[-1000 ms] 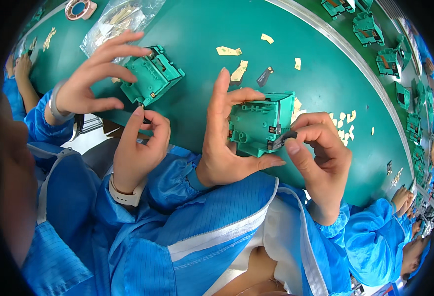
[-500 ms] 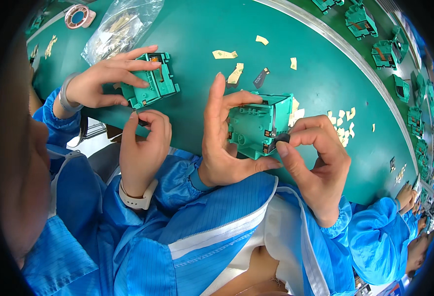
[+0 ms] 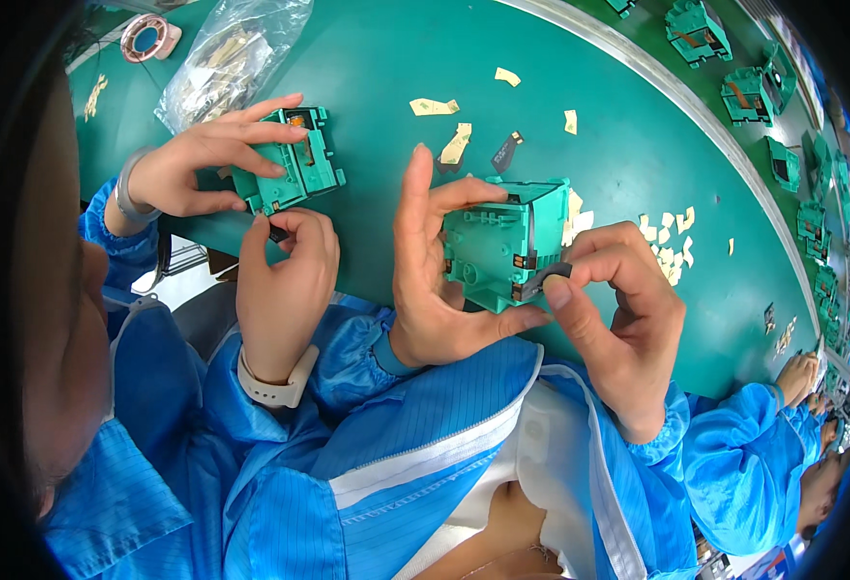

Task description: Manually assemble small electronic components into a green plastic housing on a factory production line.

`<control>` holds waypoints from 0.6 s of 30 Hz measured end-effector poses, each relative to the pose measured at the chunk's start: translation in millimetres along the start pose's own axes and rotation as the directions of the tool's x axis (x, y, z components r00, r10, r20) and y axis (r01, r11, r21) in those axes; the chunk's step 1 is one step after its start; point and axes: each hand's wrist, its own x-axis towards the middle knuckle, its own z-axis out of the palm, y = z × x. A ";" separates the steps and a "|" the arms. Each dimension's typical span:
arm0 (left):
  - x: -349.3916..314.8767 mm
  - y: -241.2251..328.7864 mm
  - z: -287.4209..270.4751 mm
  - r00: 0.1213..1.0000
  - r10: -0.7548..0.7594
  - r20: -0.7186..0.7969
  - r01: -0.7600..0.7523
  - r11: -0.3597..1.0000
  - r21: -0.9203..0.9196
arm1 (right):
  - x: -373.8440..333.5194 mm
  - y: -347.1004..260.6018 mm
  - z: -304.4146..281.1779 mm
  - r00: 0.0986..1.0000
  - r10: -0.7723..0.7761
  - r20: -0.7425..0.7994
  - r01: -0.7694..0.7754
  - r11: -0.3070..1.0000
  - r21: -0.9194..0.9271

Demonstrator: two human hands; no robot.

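Note:
My left hand grips a green plastic housing, with the thumb along its lower edge and a finger over its top. Dark strips with small copper-coloured contacts run down the housing's right side. Between thumb and forefinger, my right hand pinches a thin black flexible piece at the housing's lower right corner. The piece's inner end lies against that corner; whether it is stuck there I cannot tell. Just beyond the housing lies a similar black flat piece with a contact tip.
At left a co-worker's hands hold another green housing and a small black piece. Cream paper scraps dot the green table. A clear plastic bag and a tape roll lie far left. More housings stand beyond the metal edge.
The black piece in my right fingers has tilted, its outer end rising slightly, while its inner end stays at the housing's corner. My left hand keeps its hold. The whole view has shifted a little.

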 end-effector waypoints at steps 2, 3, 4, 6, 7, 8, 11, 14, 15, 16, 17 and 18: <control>-0.4 -0.2 1.6 1.000 0.016 0.002 -0.016 1.000 0.011 | -1.1 -0.1 -0.3 1.000 0.003 -0.001 -0.003 1.000 0.000; -0.4 -1.0 0.6 1.000 0.017 0.005 -0.017 1.000 0.010 | -1.2 0.0 0.9 1.000 0.005 -0.007 -0.005 1.000 0.000; -0.7 -1.7 -0.7 1.000 0.024 0.010 -0.024 1.000 0.016 | -1.5 0.2 1.8 1.000 0.003 -0.010 -0.003 1.000 -0.001; -1.7 -2.7 -2.6 0.999 0.035 0.016 -0.035 0.999 0.022 | -2.4 0.8 3.8 1.000 -0.013 -0.007 0.013 0.999 -0.034; -2.6 -3.3 -3.1 0.999 0.038 0.013 -0.038 0.999 0.012 | -2.9 0.6 4.7 1.000 -0.015 -0.008 0.015 0.999 -0.035; -3.4 -3.7 -3.8 0.999 0.041 0.009 -0.041 0.999 0.002 | -3.3 0.0 5.6 1.000 -0.018 -0.005 0.018 0.999 -0.049; -6.5 -5.0 -6.0 0.999 0.046 0.001 -0.046 0.999 0.001 | -5.9 0.1 8.4 1.000 -0.025 0.000 0.025 0.997 -0.075; -8.8 -5.1 -7.3 0.998 0.058 0.003 -0.058 0.998 -0.011 | -9.1 -1.9 10.4 1.000 -0.023 -0.001 0.023 0.995 -0.092; -10.3 -5.9 -7.8 0.998 0.061 0.003 -0.061 0.998 -0.011 | -10.2 -1.5 11.4 1.000 -0.019 -0.002 0.018 0.995 -0.098; -11.9 -6.9 -8.1 0.998 0.062 -0.002 -0.062 0.998 -0.018 | -11.6 -0.4 12.7 1.000 -0.021 -0.003 0.021 0.995 -0.099; -13.5 -7.8 -8.6 0.998 0.063 -0.006 -0.063 0.998 -0.025 | -13.0 1.1 13.8 1.000 -0.014 -0.005 0.014 0.995 -0.094; -13.8 -7.4 -8.5 0.998 0.064 -0.005 -0.064 0.998 -0.026 | -13.6 0.9 13.7 1.000 -0.006 -0.009 0.005 0.996 -0.088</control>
